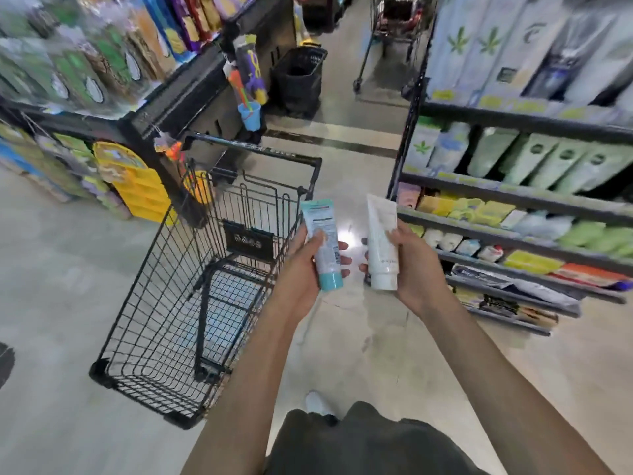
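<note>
While both hands are curled round a tube each, left hand (305, 267) on the teal tube (321, 217), right hand (412, 269) on the white tube (378, 221), caps down, long axes toward 12 o'clock, cart (253, 148) lies at 9 o'clock, nearer the left.

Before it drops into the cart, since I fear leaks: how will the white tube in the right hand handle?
The white tube probably gives under the fingers of the right hand, being a squeeze tube. Its flat crimped end should stop rolling. Held one-handed, it seems light.
</note>
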### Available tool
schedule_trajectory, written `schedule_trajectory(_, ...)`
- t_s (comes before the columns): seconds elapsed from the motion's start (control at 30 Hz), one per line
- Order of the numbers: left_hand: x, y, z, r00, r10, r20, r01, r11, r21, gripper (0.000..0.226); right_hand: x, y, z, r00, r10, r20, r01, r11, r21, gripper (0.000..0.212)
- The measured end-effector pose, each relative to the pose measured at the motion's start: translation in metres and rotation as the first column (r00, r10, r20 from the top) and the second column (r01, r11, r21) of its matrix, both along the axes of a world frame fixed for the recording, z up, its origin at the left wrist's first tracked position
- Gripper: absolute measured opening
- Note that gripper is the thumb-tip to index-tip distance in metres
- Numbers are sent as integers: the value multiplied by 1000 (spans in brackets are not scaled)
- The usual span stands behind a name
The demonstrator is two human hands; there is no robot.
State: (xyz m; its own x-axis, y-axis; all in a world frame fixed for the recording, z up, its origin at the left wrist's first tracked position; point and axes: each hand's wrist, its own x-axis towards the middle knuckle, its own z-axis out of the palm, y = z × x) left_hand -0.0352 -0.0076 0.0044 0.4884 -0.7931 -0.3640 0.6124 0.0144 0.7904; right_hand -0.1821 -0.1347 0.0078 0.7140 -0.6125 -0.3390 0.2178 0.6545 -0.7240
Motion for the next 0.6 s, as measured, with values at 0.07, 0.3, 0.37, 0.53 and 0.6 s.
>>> schedule_trajectory(0.07, -25, -19, 2, 997, -50, -61, 51, 998, 20, 46, -33, -12, 1, 999, -52, 10, 52, 999, -14, 56)
schedule_trajectory(0.3, -119, -79, 1, 988, -129, -86, 133, 990, 38, 54, -151, -48, 5, 968, -247, -46, 242, 965, -96, 60)
schedule_trajectory(0.37, -151, -95, 6, 984, -175, -42, 177, 983, 55, 53, -184, -57, 8, 955, -293, -49, 287, 951, -112, 65)
schedule_trajectory(0.53, -225, -127, 14, 966, -255, 43, 253, 966, 49, 29, -257, -77, 12, 935, -350, -53, 338, 927, -163, 61)
schedule_trajectory(0.6, -250, -138, 12, 959, -275, 65, 274, 961, 25, 22, -282, -84, 12, 928, -367, -59, 353, 920, -171, 59)
